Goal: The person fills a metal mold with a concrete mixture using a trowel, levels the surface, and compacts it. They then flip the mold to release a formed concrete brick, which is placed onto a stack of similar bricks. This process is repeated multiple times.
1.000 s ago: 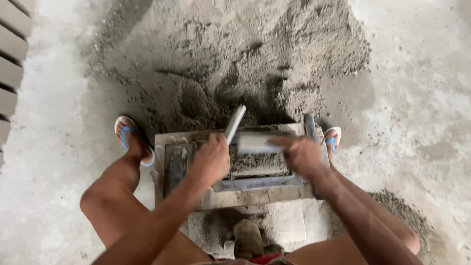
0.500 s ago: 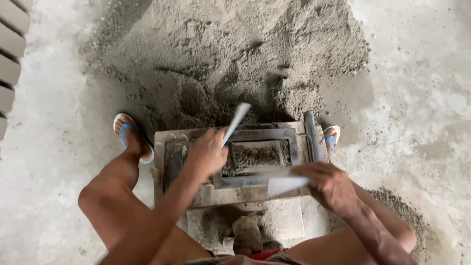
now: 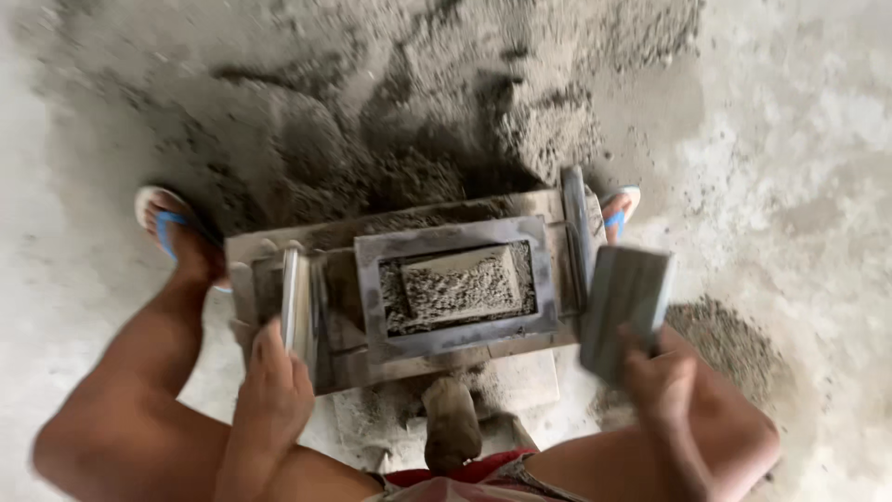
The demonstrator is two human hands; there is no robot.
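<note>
With the left hand closed around the metal bar at nine o'clock, the right hand gripping the grey plate should lower it level onto the sand-cement fill in the mould frame.

Metal block mould sits on the concrete floor between the person's knees, its rectangular frame filled with packed grey mix showing a raised block face. Left hand at the mould's left end grips a flat metal bar standing along that side; right hand just off the mould's right end holds a grey flat plate tilted, clear of the frame. Heap of dark sand mix lies behind the mould, blue flip-flop at its left rear corner, second one at right rear, a stone just in front.
</note>
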